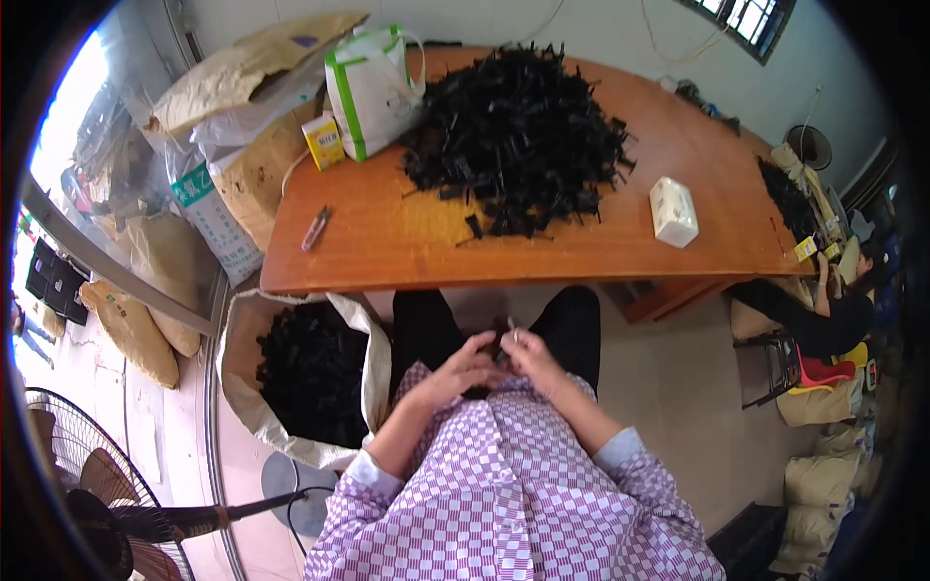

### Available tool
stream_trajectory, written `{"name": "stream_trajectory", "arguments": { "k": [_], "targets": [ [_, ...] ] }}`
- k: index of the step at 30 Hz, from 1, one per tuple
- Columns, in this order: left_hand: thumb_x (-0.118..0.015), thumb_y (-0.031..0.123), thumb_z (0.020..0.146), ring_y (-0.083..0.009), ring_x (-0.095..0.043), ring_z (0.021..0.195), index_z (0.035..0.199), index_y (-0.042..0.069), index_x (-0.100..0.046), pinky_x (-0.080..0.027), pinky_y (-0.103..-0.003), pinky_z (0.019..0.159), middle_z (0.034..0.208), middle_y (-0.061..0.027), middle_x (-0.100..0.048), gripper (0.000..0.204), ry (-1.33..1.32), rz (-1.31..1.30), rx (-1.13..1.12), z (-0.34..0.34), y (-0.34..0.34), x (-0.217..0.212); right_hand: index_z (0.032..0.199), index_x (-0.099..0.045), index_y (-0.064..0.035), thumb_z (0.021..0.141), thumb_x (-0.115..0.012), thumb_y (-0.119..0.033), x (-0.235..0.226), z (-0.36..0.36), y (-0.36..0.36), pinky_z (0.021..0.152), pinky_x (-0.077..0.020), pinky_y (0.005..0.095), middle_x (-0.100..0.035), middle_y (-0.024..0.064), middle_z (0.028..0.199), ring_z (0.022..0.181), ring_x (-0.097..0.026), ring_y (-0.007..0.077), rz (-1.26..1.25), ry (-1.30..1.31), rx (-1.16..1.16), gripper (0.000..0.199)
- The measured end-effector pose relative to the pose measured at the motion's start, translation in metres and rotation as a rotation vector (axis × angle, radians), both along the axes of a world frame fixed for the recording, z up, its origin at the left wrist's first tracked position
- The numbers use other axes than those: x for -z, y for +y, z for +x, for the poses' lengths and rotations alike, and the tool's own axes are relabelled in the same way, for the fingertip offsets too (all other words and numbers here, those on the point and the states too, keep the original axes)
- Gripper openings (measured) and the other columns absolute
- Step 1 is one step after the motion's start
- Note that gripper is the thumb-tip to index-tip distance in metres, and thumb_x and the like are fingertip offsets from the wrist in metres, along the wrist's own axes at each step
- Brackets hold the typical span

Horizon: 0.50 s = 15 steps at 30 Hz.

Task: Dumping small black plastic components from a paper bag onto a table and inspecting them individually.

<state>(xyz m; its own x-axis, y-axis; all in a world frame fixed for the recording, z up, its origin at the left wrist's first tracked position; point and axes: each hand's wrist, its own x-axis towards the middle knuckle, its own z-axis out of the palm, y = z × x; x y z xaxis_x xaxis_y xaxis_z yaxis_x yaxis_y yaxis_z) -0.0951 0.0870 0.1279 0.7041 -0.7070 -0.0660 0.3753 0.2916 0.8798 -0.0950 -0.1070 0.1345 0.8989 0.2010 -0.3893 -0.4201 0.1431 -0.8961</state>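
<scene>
Both hands are close together over my lap, below the table's front edge. My left hand (463, 372) has its fingers bent inward toward the other hand; whatever lies between them is too small and dark to make out. My right hand (535, 360) is closed, with a small pale tip showing at the top of its fingers; its kind cannot be told. To the left of my legs stands a white woven sack (242, 392) filled with black plastic parts (315, 363). On the wooden table (378, 257) lies a large heap of similar black parts (518, 136).
Small snips (316, 229), a yellow box (323, 141), a white-green bag (363, 97) and a tissue pack (673, 211) are on the table. A fan (107, 484) stands at lower left, and stacked sacks (242, 87) at far left. Another person (833, 315) sits at right.
</scene>
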Motion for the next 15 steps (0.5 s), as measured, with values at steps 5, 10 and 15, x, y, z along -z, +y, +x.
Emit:
{"name": "stream_trajectory", "arguments": {
  "k": [5, 10, 15],
  "targets": [
    [-0.059, 0.002, 0.087, -0.0140, -0.056, 0.094, 0.140, 0.003, -0.021, -0.047, -0.027, 0.083, 0.102, -0.0115, -0.058, 0.065, -0.292, 0.249, 0.016, 0.026, 0.001, -0.058, 0.085, -0.053, -0.0072, 0.090, -0.061, -0.023, -0.068, 0.015, 0.007, 0.050, -0.0379, 0.0186, -0.050, -0.0034, 0.072, 0.060, -0.047, 0.0039, 0.111, -0.067, -0.103, 0.018],
    [-0.064, 0.004, 0.085, -0.0108, -0.057, 0.083, 0.139, 0.005, -0.025, -0.049, -0.025, 0.073, 0.091, -0.0096, -0.060, 0.067, -0.370, 0.509, -0.022, 0.010, -0.004, -0.079, 0.086, -0.053, -0.0077, 0.089, -0.062, -0.023, -0.060, 0.010, -0.001, 0.050, -0.0352, 0.0184, -0.049, -0.0041, 0.072, 0.060, -0.044, 0.0042, 0.029, -0.001, -0.180, 0.018],
    [-0.062, 0.002, 0.085, -0.0099, -0.057, 0.078, 0.137, 0.005, -0.026, -0.049, -0.025, 0.069, 0.085, -0.0082, -0.061, 0.064, -0.322, 0.402, -0.156, -0.011, -0.009, -0.054, 0.086, -0.053, -0.0098, 0.091, -0.060, -0.027, -0.049, -0.008, 0.005, 0.043, -0.0249, 0.0176, -0.042, -0.0081, 0.065, 0.051, -0.035, 0.0005, -0.031, -0.083, -0.150, 0.019]
  ]
}}
